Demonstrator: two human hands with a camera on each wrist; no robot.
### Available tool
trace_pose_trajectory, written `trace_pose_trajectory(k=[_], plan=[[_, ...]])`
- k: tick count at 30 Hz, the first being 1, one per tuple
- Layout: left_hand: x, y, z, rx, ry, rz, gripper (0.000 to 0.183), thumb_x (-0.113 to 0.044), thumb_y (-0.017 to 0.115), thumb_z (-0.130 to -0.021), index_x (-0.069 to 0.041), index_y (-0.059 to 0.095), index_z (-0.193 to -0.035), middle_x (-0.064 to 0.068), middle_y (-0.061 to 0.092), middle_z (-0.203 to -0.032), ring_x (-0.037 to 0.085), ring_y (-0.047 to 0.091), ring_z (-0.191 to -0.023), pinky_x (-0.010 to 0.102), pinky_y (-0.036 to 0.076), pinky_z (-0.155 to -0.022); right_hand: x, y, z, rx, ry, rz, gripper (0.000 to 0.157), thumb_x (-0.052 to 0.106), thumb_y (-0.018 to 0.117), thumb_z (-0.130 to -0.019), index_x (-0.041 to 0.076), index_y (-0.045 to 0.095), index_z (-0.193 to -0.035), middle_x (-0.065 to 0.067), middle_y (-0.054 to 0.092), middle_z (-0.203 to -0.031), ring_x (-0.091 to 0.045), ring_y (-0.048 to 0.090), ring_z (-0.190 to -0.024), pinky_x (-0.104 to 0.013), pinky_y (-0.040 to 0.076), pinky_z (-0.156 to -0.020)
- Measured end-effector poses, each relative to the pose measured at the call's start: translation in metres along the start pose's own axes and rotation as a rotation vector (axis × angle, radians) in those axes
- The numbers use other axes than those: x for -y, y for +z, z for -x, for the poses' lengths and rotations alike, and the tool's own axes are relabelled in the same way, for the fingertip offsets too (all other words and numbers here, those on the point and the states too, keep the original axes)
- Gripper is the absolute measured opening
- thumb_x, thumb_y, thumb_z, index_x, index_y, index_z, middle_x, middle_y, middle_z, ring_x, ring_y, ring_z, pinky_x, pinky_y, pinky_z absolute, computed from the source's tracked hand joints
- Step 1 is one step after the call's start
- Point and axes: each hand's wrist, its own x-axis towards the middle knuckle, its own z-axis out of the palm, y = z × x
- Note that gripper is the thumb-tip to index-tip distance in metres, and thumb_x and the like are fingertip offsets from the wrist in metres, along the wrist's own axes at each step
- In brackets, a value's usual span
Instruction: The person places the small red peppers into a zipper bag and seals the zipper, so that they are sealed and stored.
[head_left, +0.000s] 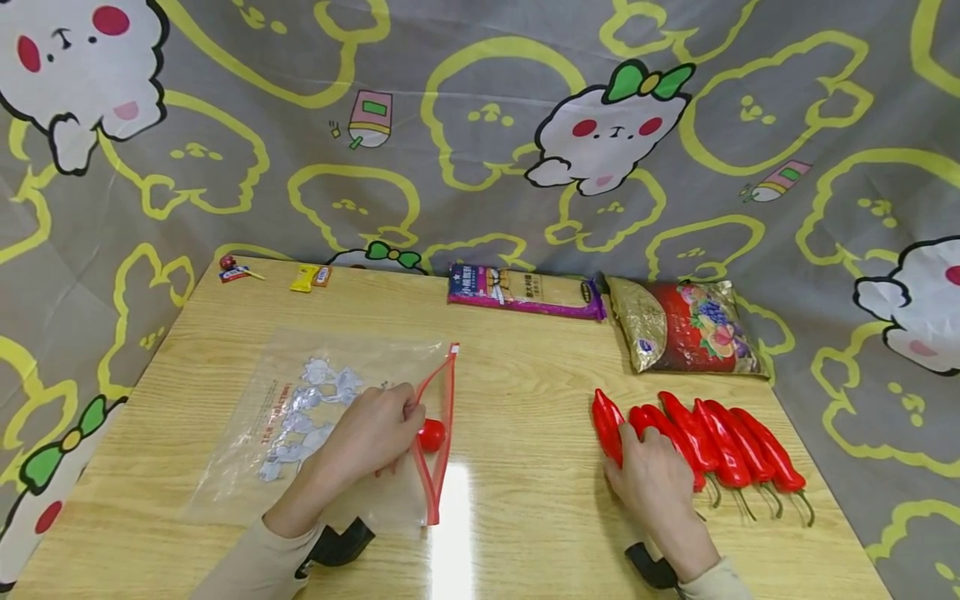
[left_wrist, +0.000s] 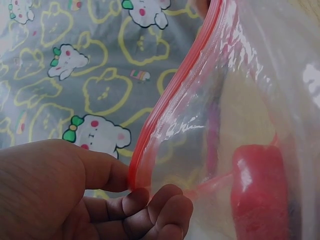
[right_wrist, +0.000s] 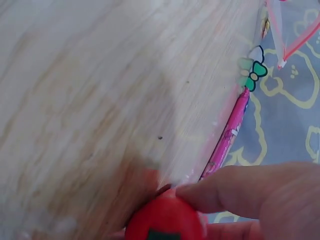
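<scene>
A clear zip bag with a red zipper lies flat on the table, its mouth parted toward the right. My left hand pinches the red zipper edge between thumb and fingers. Inside the bag is a red pepper, seen through the film and partly hidden by the hand in the head view. At the right, my right hand grips the leftmost red pepper of a row, thumb on one side. The right wrist view shows that pepper under the thumb, close to the tabletop.
Several red peppers with green stems lie right of my right hand. Along the back are a purple noodle packet, a gold and red bag, yellow wrapped candy and a lollipop. Patterned grey cloth surrounds the table.
</scene>
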Motion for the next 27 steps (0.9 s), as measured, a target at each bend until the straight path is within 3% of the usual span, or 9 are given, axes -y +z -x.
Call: trace_pose_trajectory(k=[3,10,17,22,27], plan=[[0.0,0.0,-0.001,0.007,-0.004,0.002,0.02,-0.018,0.047,-0.089,-0.013,0.05,-0.069,-0.001,0.047,-0.046,0.01,0.043,-0.026,0.028,0.036,-0.028,0.002,-0.001,-0.002,-0.012,-0.016,-0.052,0.037,0.016,0.071,-0.058,0.001,0.061,-0.091,-0.012,0.048,-0.065,-0.034,0.048,-0.057,-0.041,0.037,-0.045],[-0.002,0.0,-0.002,0.02,-0.005,0.005,0.02,-0.018,0.047,-0.089,-0.013,0.05,-0.07,0.0,0.048,-0.047,0.01,0.043,-0.026,0.028,0.035,-0.028,0.026,-0.016,-0.014,0.139,-0.005,-0.327,0.041,0.018,0.066,-0.072,0.011,0.062,-0.112,-0.005,0.056,-0.091,-0.016,0.05,-0.069,-0.03,0.04,-0.056],[-0.003,0.001,-0.002,0.017,-0.001,-0.008,0.02,-0.017,0.047,-0.089,-0.013,0.05,-0.07,-0.001,0.048,-0.048,0.009,0.043,-0.026,0.028,0.035,-0.027,0.057,-0.026,-0.035,0.088,-0.21,-0.527,0.037,0.018,0.071,-0.078,0.011,0.06,-0.112,0.002,0.06,-0.1,-0.006,0.052,-0.073,-0.022,0.046,-0.06],[-0.003,0.001,-0.001,0.018,-0.003,-0.006,0.02,-0.016,0.048,-0.088,-0.013,0.05,-0.069,0.0,0.048,-0.047,0.01,0.043,-0.026,0.028,0.035,-0.028,0.08,-0.021,-0.048,0.05,-0.261,-0.596,0.036,0.018,0.074,-0.077,0.009,0.061,-0.109,0.001,0.064,-0.099,-0.005,0.054,-0.077,-0.023,0.048,-0.065],[-0.003,0.001,0.0,0.019,0.0,-0.002,0.02,-0.016,0.048,-0.089,-0.013,0.05,-0.069,0.0,0.047,-0.047,0.01,0.043,-0.027,0.027,0.036,-0.028,0.102,-0.011,-0.058,0.076,-0.301,-0.591,0.032,0.015,0.073,-0.077,0.008,0.062,-0.106,-0.001,0.063,-0.101,-0.008,0.057,-0.08,-0.022,0.049,-0.066]])
